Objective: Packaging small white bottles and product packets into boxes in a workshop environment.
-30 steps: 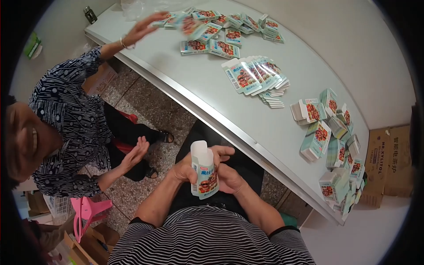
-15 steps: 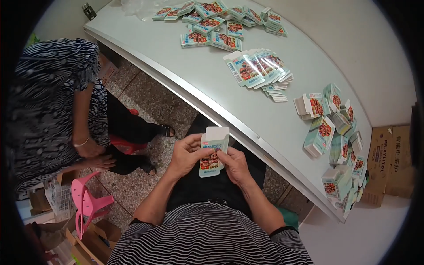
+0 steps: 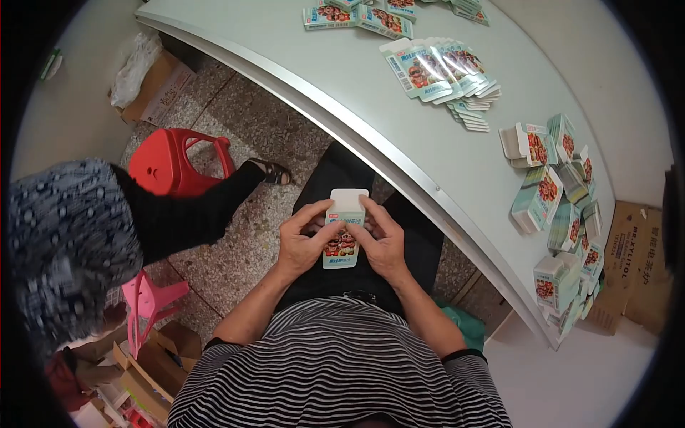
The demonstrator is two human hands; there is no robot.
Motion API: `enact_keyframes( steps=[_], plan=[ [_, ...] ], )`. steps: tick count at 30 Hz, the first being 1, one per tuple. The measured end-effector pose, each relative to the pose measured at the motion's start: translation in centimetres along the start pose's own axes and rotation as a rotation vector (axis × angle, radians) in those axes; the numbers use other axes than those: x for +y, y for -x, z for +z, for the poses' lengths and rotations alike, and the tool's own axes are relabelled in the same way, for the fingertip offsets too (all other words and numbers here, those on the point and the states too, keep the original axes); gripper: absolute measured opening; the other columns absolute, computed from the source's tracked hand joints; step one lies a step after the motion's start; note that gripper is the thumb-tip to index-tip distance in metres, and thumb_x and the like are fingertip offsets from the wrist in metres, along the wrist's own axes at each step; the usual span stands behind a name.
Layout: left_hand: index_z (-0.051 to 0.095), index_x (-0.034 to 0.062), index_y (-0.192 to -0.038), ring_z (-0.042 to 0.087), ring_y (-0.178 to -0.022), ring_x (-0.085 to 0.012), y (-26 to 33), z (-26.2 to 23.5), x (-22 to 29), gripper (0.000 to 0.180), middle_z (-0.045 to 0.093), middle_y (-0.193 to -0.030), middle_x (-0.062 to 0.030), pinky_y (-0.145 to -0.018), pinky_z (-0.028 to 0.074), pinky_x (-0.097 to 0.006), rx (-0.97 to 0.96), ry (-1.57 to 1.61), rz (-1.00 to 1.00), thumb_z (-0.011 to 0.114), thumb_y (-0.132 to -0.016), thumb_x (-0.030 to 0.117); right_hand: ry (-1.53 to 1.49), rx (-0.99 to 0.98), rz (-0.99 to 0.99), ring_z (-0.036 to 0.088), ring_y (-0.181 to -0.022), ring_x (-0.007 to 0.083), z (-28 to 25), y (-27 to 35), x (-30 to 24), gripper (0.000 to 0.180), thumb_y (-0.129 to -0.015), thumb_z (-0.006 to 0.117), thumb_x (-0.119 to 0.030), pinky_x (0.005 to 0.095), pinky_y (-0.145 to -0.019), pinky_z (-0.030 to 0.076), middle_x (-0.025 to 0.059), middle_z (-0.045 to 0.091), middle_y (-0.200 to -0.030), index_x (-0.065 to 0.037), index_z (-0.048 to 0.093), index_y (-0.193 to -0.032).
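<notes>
A small pale-green carton (image 3: 341, 251) with a colourful cartoon print lies above my lap, its white top flap standing out at the far end. My left hand (image 3: 303, 241) grips its left side, thumb across the printed front. On the opposite edge, my right hand (image 3: 384, 244) pinches it likewise, the two thumbs nearly meeting. The fingers behind the carton are partly hidden. On the table (image 3: 342, 93), a fanned stack of flat cartons (image 3: 432, 68) lies beyond my hands. Bundled stacks of similar cartons (image 3: 536, 200) crowd the right end, and filled-out boxes (image 3: 385, 21) sit at the far edge.
At left, a person in a patterned top (image 3: 78, 250) is beside a red stool (image 3: 160, 164). A pink plastic chair (image 3: 146, 303) and opened cardboard boxes (image 3: 160, 367) are lower left. A brown cardboard box (image 3: 628, 271) stands past the table's right end.
The person at left has risen off the red stool, which now shows. My right-hand fingers have moved up toward the carton's flap. The view has shifted, cutting off more of the table's far end.
</notes>
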State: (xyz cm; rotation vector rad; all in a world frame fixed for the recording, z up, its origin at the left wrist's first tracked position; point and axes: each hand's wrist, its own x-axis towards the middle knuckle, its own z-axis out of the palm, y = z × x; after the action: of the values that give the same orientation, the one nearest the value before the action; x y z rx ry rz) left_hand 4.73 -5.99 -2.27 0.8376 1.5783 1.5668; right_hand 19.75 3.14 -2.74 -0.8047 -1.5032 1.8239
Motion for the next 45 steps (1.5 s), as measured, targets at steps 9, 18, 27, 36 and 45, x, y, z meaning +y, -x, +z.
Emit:
enact_keyframes(
  steps=[9,18,27,36,45],
  plan=[
    [0.068,-0.0022,-0.107,0.068,-0.090,-0.0192,0.2,-0.7,0.3,0.020,0.067,-0.109,-0.0163,-0.078,0.053,-0.028,-0.272,-0.300,0.224,0.068,-0.088,0.002,-0.042,-0.032,0.128,0.058,-0.091,0.0099,-1.9,1.0,-0.3,0.010,-0.091,0.062,0.000,0.0234,-0.081,0.047,0.0055,0.062,-0.110,0.003,0.068,-0.097],
    [0.068,-0.0016,-0.108,0.066,-0.091,-0.0142,0.2,1.1,1.2,0.021,0.067,-0.111,-0.0135,-0.077,0.054,-0.025,-0.186,0.045,-0.149,0.069,-0.087,0.000,-0.345,0.055,0.157,0.062,-0.103,0.0181,-3.1,1.4,-0.3,0.029,-0.090,0.061,0.004,0.0289,-0.090,0.049,0.0132,0.064,-0.112,0.003,0.055,-0.118],
    [0.069,-0.0034,-0.103,0.066,-0.083,-0.0117,-0.7,0.7,2.1,0.016,0.070,-0.092,-0.0081,-0.076,0.054,-0.024,-0.225,0.171,-0.356,0.069,-0.087,0.000,-0.248,0.009,0.285,0.061,-0.083,0.0081,-4.0,1.1,-1.7,0.012,-0.088,0.066,0.001,0.0223,-0.077,0.049,0.0060,0.067,-0.094,0.003,0.068,-0.101],
    [0.069,-0.0035,-0.106,0.066,-0.081,-0.0093,-0.6,0.1,2.0,0.018,0.071,-0.091,-0.0080,-0.070,0.054,-0.023,-0.342,0.143,-0.423,0.067,-0.089,0.001,-0.252,-0.083,0.367,0.059,-0.084,0.0104,-4.5,1.4,-1.4,0.014,-0.088,0.064,-0.002,0.0241,-0.076,0.046,0.0058,0.064,-0.093,0.004,0.069,-0.100],
    [0.073,-0.0006,-0.102,0.064,-0.076,-0.0072,0.4,-0.7,1.4,0.019,0.072,-0.093,-0.0078,-0.066,0.052,-0.020,-0.409,-0.074,-0.264,0.075,-0.083,0.004,-0.061,-0.235,0.267,0.062,-0.089,0.0124,-5.5,1.9,-1.5,0.018,-0.082,0.071,0.004,0.0235,-0.074,0.050,0.0095,0.065,-0.103,0.002,0.071,-0.100]
  ],
)
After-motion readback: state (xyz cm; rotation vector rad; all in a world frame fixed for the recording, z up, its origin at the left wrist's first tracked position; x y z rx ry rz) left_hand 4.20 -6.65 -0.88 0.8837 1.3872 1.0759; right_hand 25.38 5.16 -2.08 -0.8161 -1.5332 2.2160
